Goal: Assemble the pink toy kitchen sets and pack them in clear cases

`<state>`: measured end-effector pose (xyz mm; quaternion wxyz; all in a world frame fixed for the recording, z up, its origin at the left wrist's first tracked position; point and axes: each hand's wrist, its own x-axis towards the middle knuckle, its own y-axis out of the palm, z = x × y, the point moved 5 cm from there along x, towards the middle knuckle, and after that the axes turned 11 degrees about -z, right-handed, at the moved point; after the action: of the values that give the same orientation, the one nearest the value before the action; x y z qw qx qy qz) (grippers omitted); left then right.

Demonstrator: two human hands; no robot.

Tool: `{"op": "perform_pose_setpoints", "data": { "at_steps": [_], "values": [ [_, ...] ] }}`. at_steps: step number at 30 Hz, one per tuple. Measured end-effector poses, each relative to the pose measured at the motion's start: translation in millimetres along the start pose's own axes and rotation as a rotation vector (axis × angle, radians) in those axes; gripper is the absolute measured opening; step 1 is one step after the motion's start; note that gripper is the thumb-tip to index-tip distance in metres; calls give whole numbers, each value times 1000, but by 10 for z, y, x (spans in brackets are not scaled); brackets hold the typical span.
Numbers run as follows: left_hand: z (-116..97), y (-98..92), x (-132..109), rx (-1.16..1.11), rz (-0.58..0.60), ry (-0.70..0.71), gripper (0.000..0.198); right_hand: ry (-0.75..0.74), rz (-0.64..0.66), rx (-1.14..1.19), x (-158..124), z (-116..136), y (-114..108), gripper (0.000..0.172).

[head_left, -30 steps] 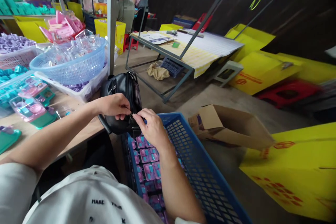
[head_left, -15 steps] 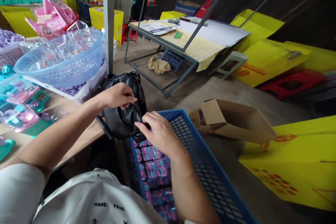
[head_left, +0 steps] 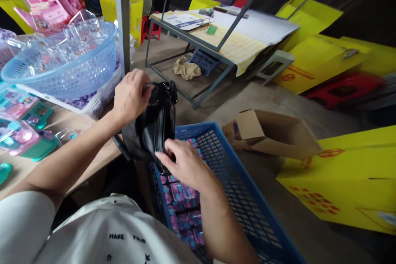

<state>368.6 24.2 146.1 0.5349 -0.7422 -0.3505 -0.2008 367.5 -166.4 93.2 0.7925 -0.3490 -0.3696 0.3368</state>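
A black leather-look handbag (head_left: 150, 132) rests at the table's edge, partly over a blue crate. My left hand (head_left: 131, 95) is closed at the bag's far top end, by the zip, and its fingertips are partly hidden. My right hand (head_left: 187, 163) grips the near end of the bag between thumb and fingers. Between the hands runs a zip (head_left: 161, 126), its teeth showing along the top side. What is inside the bag cannot be seen.
Below the bag stands the blue crate (head_left: 238, 177), holding several pink-and-blue packed toys (head_left: 185, 196). A blue basket (head_left: 89, 74) of clear plastic parts is on the table at left. An open carton (head_left: 278, 136), yellow boxes (head_left: 346, 181) and a metal post (head_left: 122, 20) stand around.
My left hand has moved from the middle of the bag's zip to its far end, away from me. More of the zip line shows. My right hand keeps its hold at the near end.
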Motion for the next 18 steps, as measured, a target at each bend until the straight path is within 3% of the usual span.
{"op": "perform_pose_setpoints", "data": {
  "at_steps": [2, 3, 5, 7, 9, 13, 15, 16, 18],
  "values": [
    [-168, 105, -167, -81, 156, 390, 30, 138, -14, 13, 238, -133, -50, 7],
    [-204, 157, -291, -105, 277, 565, 34, 182, -26, -6, 365, -195, -79, 13],
    [-143, 177, -495, -53, 466, 784, 39, 206, -79, -114, 571, -303, -170, 25],
    [-11, 54, -578, 57, 545, 873, 43, 183, -167, -263, 658, -385, -303, 24],
    [68, -188, -593, 121, 563, 941, 44, 133, -247, -365, 629, -412, -446, 21],
    [59, -640, -584, 214, 531, 1010, 33, 6, -321, -425, 524, -197, -671, 21],
    [30, -721, -603, 218, 530, 998, 30, -107, -227, -361, 591, 46, -625, 21],
    [13, -732, -616, 193, 529, 986, 28, -185, -99, -297, 659, 177, -513, 21],
    [-27, -733, -641, 109, 519, 960, 24, -329, 285, -148, 802, 385, -133, 21]
  ]
}}
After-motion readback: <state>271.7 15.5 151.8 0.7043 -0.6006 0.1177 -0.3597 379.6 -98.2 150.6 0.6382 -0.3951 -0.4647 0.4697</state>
